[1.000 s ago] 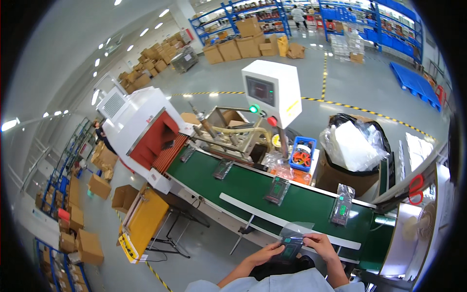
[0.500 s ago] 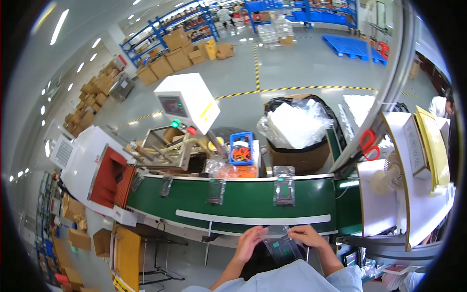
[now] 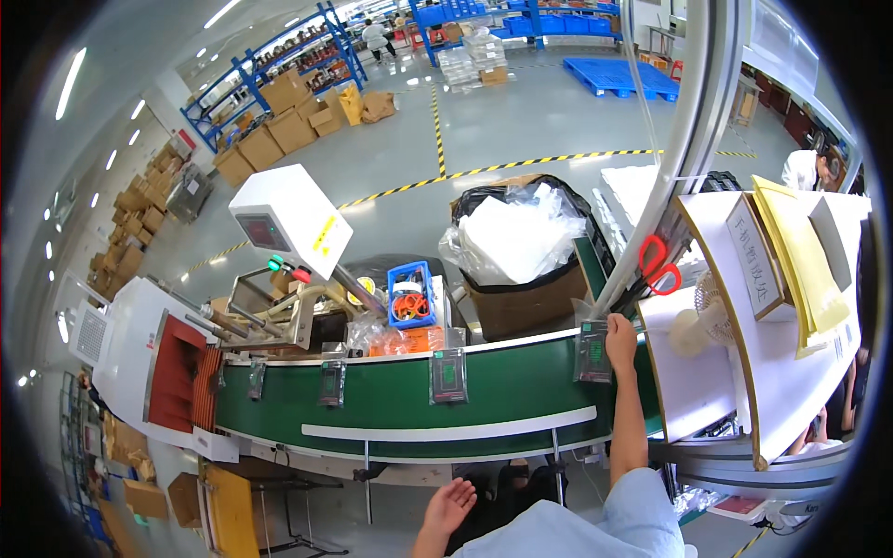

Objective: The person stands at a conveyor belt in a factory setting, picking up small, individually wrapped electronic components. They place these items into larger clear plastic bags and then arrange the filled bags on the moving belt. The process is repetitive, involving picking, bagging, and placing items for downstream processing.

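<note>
The right hand is stretched forward over the green belt and rests on the top right corner of a clear bag with a dark green part inside; the fingers lie on the bag, but I cannot tell if they pinch it or only press it. This bag lies flat on the far right part of the belt, near its back edge, just below a grey post. The left hand is low, before the belt's front edge, open with fingers spread, and it holds nothing. Three more bags lie on the belt to the left, well apart from each other: one near the middle, one further left, and one close to the white machine with red opening. Behind the belt stand a blue basket and a box with black liner full of plastic sheets. Red scissors hang beside the post, and a small fan stands on the white bench at right.
</note>
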